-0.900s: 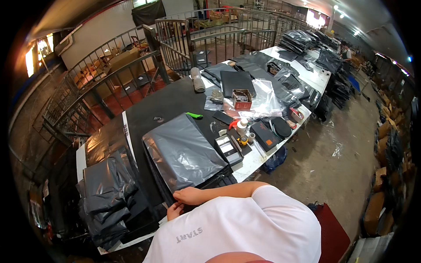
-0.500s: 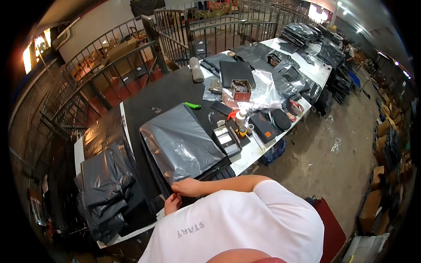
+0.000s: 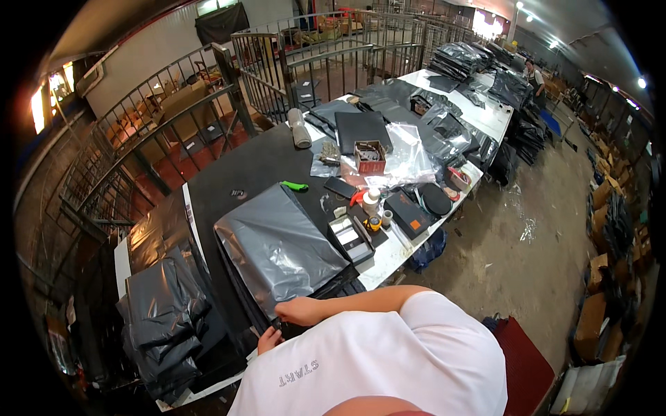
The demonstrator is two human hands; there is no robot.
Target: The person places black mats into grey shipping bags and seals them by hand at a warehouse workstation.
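A stack of dark grey plastic bags (image 3: 277,243) lies on the black-covered table, its top sheet glossy and creased. At the stack's near corner, my right hand (image 3: 298,310) is closed in a pinch on the bag edge. Just below and left of it, my left hand (image 3: 269,340) has its fingers curled together by the same edge. What the left fingers hold, if anything, is hidden. A bright green-handled tool (image 3: 295,186) rests past the far corner of the stack.
Another pile of black bags (image 3: 163,298) sits at the left. Right of the stack are an open box (image 3: 350,239), a white bottle (image 3: 371,201), a yellow tape measure (image 3: 374,223) and a dark box (image 3: 406,213). Metal railings (image 3: 166,132) run behind the table; a person (image 3: 534,76) stands far right.
The view has shifted a little, so the table appears further left. Both hands remain at the stack's near corner, with only slight finger movement.
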